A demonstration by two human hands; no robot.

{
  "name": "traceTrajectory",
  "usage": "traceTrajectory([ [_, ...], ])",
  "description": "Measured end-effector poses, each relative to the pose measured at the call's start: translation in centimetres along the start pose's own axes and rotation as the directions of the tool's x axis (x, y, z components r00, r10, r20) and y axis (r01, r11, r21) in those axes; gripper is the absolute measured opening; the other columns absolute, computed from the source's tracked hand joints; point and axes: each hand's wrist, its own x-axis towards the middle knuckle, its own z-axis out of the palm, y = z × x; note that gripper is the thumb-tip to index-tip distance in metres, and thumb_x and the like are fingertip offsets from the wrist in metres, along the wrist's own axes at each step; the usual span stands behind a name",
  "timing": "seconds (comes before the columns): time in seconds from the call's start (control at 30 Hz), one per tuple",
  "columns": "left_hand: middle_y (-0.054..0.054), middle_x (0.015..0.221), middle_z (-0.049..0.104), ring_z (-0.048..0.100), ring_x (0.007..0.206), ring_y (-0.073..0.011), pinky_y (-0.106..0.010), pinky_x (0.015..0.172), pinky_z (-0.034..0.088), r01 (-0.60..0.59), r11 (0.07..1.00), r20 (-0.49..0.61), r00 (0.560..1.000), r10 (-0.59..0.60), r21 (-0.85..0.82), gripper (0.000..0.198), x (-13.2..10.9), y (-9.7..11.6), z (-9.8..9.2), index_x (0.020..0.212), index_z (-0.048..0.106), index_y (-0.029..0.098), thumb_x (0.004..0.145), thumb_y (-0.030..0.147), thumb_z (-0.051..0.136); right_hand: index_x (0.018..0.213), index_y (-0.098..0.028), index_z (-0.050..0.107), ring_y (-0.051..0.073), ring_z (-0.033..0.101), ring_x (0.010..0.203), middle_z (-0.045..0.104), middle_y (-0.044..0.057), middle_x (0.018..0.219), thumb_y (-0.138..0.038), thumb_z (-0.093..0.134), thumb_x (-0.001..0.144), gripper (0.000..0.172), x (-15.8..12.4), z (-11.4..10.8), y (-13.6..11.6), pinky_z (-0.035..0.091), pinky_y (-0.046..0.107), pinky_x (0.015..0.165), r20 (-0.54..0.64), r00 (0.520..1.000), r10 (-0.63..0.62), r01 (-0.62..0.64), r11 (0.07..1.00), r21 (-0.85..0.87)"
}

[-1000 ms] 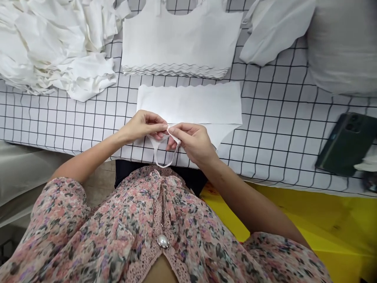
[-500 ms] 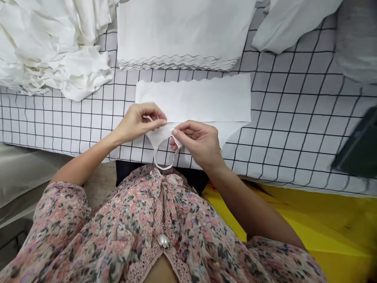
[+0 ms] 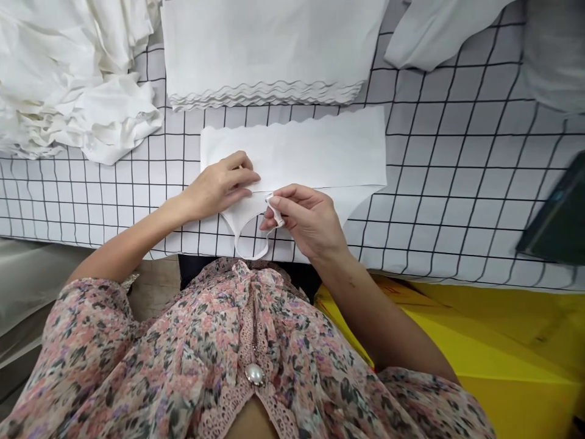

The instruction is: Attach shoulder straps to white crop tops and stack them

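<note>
- Two hands work at the near edge of the table; one white elastic strap (image 3: 250, 258) hangs in a loop below a white fabric panel (image 3: 292, 146).
- Step in hand, as judged: fixing the strap end's position at the panel's lower edge.
- Right hand (image 3: 307, 221): closed in a pinch, thumb and forefinger gripping one strap end just below the panel's lower edge.
- Left hand (image 3: 219, 186): fingers together and flat, pressing the panel's lower left part; no pinch is visible. Whether a strap end lies beneath it cannot be determined.
- Strap position: the loop hangs over the table's near edge, between the hands and the person's floral sleeve (image 3: 91, 341).
- Panel position: flat on the table, with a scalloped upper edge and a crease or layer line across its lower part.
- Next move requirement, as judged: maintain the right-hand pinch and left-hand pressure until the strap end is secured; release may let it slip.
- Surroundings: a scalloped stack (image 3: 265, 61) lies beyond the panel, a loose white pile (image 3: 68, 79) at far left, and a dark phone (image 3: 560, 213) at right.
</note>
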Motion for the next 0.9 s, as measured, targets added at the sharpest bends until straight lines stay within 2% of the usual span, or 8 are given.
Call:
traceTrajectory([
  [0.23, -0.008, 0.106, 0.063, 0.065, 0.096, -0.0211, -0.035, 0.09, 0.053, 0.007, 1.0, 0.122, 0.993, -0.008, 0.009, 0.013, 2.0, -0.4, -1.2, 0.099, 0.073, 0.016, 0.088, 0.013, 0.067, 0.082, -0.021, 0.066, 0.01, 0.06, 0.048, 0.068, -0.004, 0.064, -0.049, 0.092, 0.073, 0.039, -0.6, 0.7, 0.9, 0.061, 0.029, 0.053, -0.037, 0.999, 0.032, -0.031, 0.999, 0.019],
  [0.37, -0.009, 0.113, 0.064, 0.063, 0.109, -0.0263, -0.041, 0.096, 0.052, 0.052, 0.997, -0.048, 0.998, -0.049, 0.05, 0.012, 2.5, -1.1, -2.8, 0.106, 0.07, 0.019, 0.094, 0.022, 0.072, 0.087, -0.022, 0.072, 0.015, 0.07, 0.065, 0.074, 0.002, 0.076, -0.043, 0.08, 0.088, 0.023, -0.9, 0.2, 0.4, 0.064, 0.033, 0.062, 0.042, 0.987, -0.156, 0.161, 0.951, -0.264],
  [0.43, -0.01, 0.118, 0.063, 0.059, 0.119, -0.0295, -0.047, 0.104, 0.05, 0.133, 0.984, -0.187, 0.976, -0.109, 0.12, 0.027, 2.5, -2.2, -3.9, 0.115, 0.066, 0.02, 0.093, 0.028, 0.079, 0.093, -0.022, 0.076, 0.019, 0.073, 0.08, 0.078, 0.007, 0.091, -0.036, 0.072, 0.095, 0.015, 0.3, -1.9, -1.0, 0.065, 0.039, 0.075, 0.119, 0.917, -0.38, 0.378, 0.739, -0.557],
  [0.5, -0.01, 0.115, 0.063, 0.057, 0.119, -0.0309, -0.05, 0.106, 0.049, 0.223, 0.96, -0.257, 0.95, -0.176, 0.168, 0.041, 2.5, -3.7, -4.9, 0.116, 0.065, 0.019, 0.085, 0.03, 0.088, 0.099, -0.021, 0.077, 0.026, 0.072, 0.096, 0.079, 0.012, 0.103, -0.03, 0.066, 0.098, 0.014, 2.3, -5.1, -3.3, 0.062, 0.048, 0.089, 0.162, 0.795, -0.585, 0.448, 0.386, -0.806],
  [0.57, -0.008, 0.105, 0.064, 0.06, 0.109, -0.0289, -0.048, 0.099, 0.052, 0.297, 0.941, -0.256, 0.934, -0.25, 0.162, 0.043, 2.6, -5.0, -5.7, 0.106, 0.066, 0.019, 0.075, 0.027, 0.094, 0.1, -0.018, 0.076, 0.035, 0.068, 0.109, 0.077, 0.018, 0.11, -0.026, 0.068, 0.094, 0.012, 4.2, -8.1, -6.0, 0.056, 0.058, 0.098, 0.117, 0.709, -0.695, 0.286, 0.132, -0.949],
  [0.63, -0.005, 0.091, 0.063, 0.062, 0.095, -0.0243, -0.042, 0.089, 0.055, 0.333, 0.938, -0.224, 0.925, -0.307, 0.091, 0.035, 2.7, -5.5, -5.9, 0.092, 0.067, 0.019, 0.07, 0.022, 0.093, 0.092, -0.019, 0.073, 0.036, 0.066, 0.107, 0.076, 0.018, 0.103, -0.027, 0.066, 0.095, 0.011, 5.1, -9.1, -7.9, 0.053, 0.058, 0.098, 0.085, 0.654, -0.752, 0.189, 0.054, -0.98],
  [0.73, -0.001, 0.073, 0.06, 0.062, 0.078, -0.0169, -0.033, 0.075, 0.056, 0.347, 0.913, -0.154, 0.911, -0.382, -0.213, 0.024, 2.8, -3.4, -5.6, 0.084, 0.065, 0.019, 0.076, 0.022, 0.087, 0.086, -0.021, 0.07, 0.025, 0.065, 0.085, 0.073, 0.011, 0.09, -0.039, 0.067, 0.099, 0.022, 4.1, -5.9, -7.8, 0.054, 0.045, 0.083, 0.16, 0.695, -0.701, 0.359, 0.146, -0.922],
  [0.9, -0.006, 0.087, 0.071, 0.073, 0.085, -0.0161, -0.031, 0.081, 0.063, 0.261, 0.71, 0.042, 0.95, -0.311, -0.655, 0.026, 2.4, 4.6, -5.4, 0.096, 0.07, 0.014, 0.094, 0.04, 0.076, 0.09, -0.02, 0.073, 0.017, 0.061, 0.071, 0.07, 0.003, 0.079, -0.052, 0.087, 0.083, 0.035, 2.5, 2.4, -4.2, 0.051, 0.035, 0.069, 0.167, 0.856, -0.489, 0.468, 0.596, -0.652],
])
